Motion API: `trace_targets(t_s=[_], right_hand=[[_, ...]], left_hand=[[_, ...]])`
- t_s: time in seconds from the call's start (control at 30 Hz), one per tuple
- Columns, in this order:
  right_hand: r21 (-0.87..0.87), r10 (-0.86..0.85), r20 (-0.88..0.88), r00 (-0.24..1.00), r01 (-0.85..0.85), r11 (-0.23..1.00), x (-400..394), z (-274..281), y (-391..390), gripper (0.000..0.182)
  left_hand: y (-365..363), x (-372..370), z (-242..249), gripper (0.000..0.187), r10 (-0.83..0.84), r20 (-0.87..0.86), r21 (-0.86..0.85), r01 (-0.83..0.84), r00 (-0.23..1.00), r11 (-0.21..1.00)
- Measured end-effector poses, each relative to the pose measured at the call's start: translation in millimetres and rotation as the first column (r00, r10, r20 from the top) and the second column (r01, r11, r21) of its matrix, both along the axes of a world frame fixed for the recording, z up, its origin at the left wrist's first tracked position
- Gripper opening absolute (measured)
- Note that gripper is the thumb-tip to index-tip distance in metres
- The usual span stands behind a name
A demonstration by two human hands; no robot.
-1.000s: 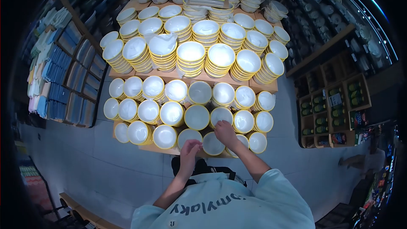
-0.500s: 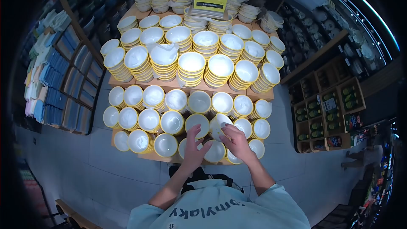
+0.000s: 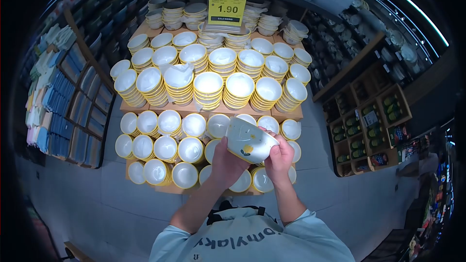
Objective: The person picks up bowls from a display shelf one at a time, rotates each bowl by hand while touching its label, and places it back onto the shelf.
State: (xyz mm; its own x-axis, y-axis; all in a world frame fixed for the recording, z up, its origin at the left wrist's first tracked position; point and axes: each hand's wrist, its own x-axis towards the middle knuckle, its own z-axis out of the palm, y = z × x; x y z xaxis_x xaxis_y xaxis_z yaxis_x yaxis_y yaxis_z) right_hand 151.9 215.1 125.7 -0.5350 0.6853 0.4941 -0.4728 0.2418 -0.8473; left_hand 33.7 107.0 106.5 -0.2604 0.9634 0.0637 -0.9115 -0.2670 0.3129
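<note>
A white bowl [image 3: 250, 139] with a yellow rim and a yellow flower print is held up, turned on its side, over the lower display. My left hand [image 3: 228, 164] grips its left side, and my right hand [image 3: 279, 160] grips its right side. Both hands are closed on it. Around and below the bowl stand stacks of similar white bowls, one of them [image 3: 190, 150] just left of my left hand. Some stacks are partly hidden behind my hands and the held bowl.
A wooden stepped display [image 3: 213, 111] carries more bowl stacks on its upper level. Behind them stands a yellow price sign [image 3: 228, 5]. Folded cloths [image 3: 58, 97] fill a rack at the left. A wooden compartment shelf [image 3: 369, 126] with jars is at the right.
The bowl has been lifted toward me and turned, showing its printed side. My left hand, open before, has closed on it. The view has shifted slightly.
</note>
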Motion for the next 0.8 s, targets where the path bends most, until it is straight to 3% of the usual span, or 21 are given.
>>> trace_targets(t_s=[0.07, 0.13, 0.17, 0.2, 0.23, 0.27, 0.33, 0.37, 0.4, 0.43, 0.47, 0.53, 0.67, 0.8], right_hand=[[-0.063, -0.045, 0.044, 0.998, 0.048, 0.997, 4, 2, -4, 0.039], [0.034, -0.04, 0.243, 0.969, 0.032, 0.999, 10, 6, 6, 0.03], [0.03, -0.039, 0.241, 0.97, 0.033, 0.999, 12, 11, 9, 0.03], [0.162, -0.06, 0.349, 0.935, 0.002, 0.987, 13, 17, 11, 0.023], [0.285, -0.093, 0.45, 0.888, -0.044, 0.958, 14, 22, 10, 0.017], [0.278, -0.087, 0.452, 0.888, -0.048, 0.959, 12, 27, 6, 0.017], [0.498, -0.229, 0.314, 0.921, 0.045, 0.866, 6, 32, -1, 0.02], [0.437, -0.183, 0.243, 0.953, 0.061, 0.898, 4, 29, -1, 0.024], [0.431, -0.179, 0.242, 0.954, 0.059, 0.9, 4, 29, -3, 0.024], [0.222, -0.054, 0.233, 0.971, 0.001, 0.975, 3, 30, -5, 0.019], [0.005, 0.067, 0.193, 0.979, -0.069, 0.998, 3, 31, -7, 0.015], [0.011, 0.103, 0.139, 0.985, -0.106, 0.994, 1, 22, -5, 0.013], [-0.058, 0.155, 0.092, 0.984, -0.151, 0.987, 5, 19, -4, 0.011], [-0.11, 0.155, 0.079, 0.985, -0.145, 0.983, 7, 14, -1, 0.01]], left_hand=[[0, -1, -3, 0.067, -0.044, 0.058, -0.033, 0.046, 0.997, 0.998], [1, -6, 8, 0.066, 0.074, -0.218, -0.198, -0.118, 0.973, 0.973], [2, -3, 8, 0.066, 0.073, -0.22, -0.201, -0.119, 0.973, 0.972], [5, 1, 8, 0.067, 0.22, -0.523, -0.146, -0.34, 0.824, 0.929], [6, 3, 7, 0.068, 0.322, -0.761, -0.025, -0.521, 0.564, 0.853], [4, 3, 8, 0.068, 0.319, -0.762, -0.031, -0.524, 0.564, 0.851], [3, 1, 12, 0.072, 0.299, -0.885, 0.065, -0.539, 0.358, 0.84], [2, 1, 11, 0.072, 0.296, -0.886, 0.062, -0.542, 0.356, 0.838], [2, 2, 9, 0.073, 0.299, -0.677, -0.023, -0.426, 0.672, 0.905], [0, 4, 7, 0.075, 0.24, -0.376, -0.057, -0.281, 0.895, 0.958], [-1, 4, 8, 0.075, 0.239, -0.381, -0.062, -0.282, 0.893, 0.957], [-3, 4, 13, 0.075, 0.13, -0.154, -0.113, -0.149, 0.979, 0.982], [0, 2, 14, 0.072, 0.111, -0.195, -0.117, -0.135, 0.974, 0.984], [2, -1, 29, 0.069, 0.212, -0.394, -0.187, -0.304, 0.894, 0.934]])
